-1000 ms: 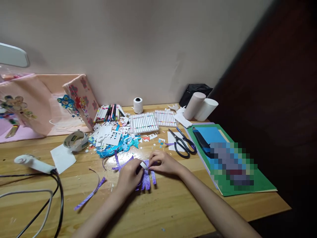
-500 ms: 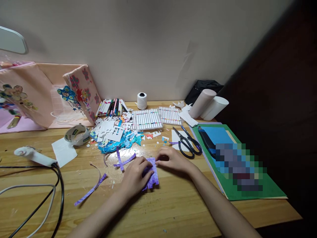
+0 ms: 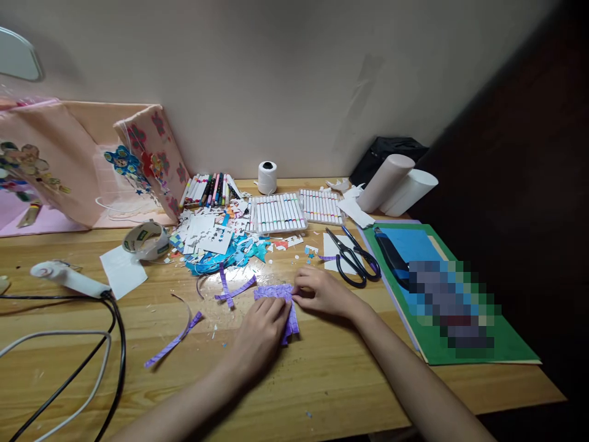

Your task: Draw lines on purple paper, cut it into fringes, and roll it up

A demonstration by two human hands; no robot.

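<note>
A patch of purple paper [image 3: 273, 291], seemingly made of strips side by side, lies on the wooden desk in front of me. My left hand [image 3: 262, 322] rests over its near left part, fingers together and pressing it down. At its right edge, my right hand [image 3: 317, 291] has thumb and forefinger pinched on the paper. Two loose purple strips [image 3: 234, 290] cross each other just left of the patch. Another purple strip [image 3: 172, 344] lies further left. Beyond my right hand are black-handled scissors [image 3: 352, 258] on white paper. My left hand hides part of the patch.
Paper scraps [image 3: 211, 236] are heaped behind the strips, near marker boxes [image 3: 280, 213] and a thread spool [image 3: 267, 178]. A tape roll [image 3: 146, 239], a white handheld device [image 3: 69, 278] and cables [image 3: 120, 350] lie left. Green sheets [image 3: 506, 341] and paper rolls [image 3: 386, 184] stay right.
My left hand has shifted on the purple paper, uncovering more of its far left part. My right fingers remain at the right edge. The view has tilted slightly.
</note>
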